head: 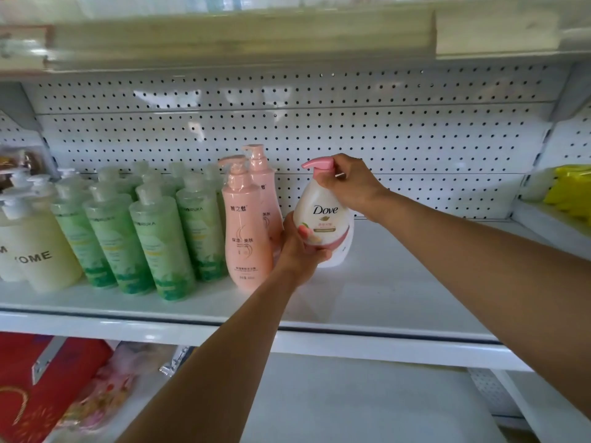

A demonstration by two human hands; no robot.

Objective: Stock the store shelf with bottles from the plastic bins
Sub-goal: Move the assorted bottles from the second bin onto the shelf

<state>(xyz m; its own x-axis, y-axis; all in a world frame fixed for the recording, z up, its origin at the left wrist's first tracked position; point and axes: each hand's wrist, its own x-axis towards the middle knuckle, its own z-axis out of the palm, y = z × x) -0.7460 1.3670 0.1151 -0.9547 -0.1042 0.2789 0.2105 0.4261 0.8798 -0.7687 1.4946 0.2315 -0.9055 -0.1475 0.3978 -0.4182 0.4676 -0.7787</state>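
At frame centre, the left hand (299,247) grips the white bottle (323,219) low, the right hand (347,183) pinches its pink pump (Dove label).

Both bare forearms reach up and forward, converging near frame centre. The left arm rises from 6 o'clock toward 12; its hand (299,247) curls round the lower body of a bottle (324,219), thumb across the front. The right arm comes in from 4 o'clock, wrist bent down, and its hand (347,183) grips the pump head from above.
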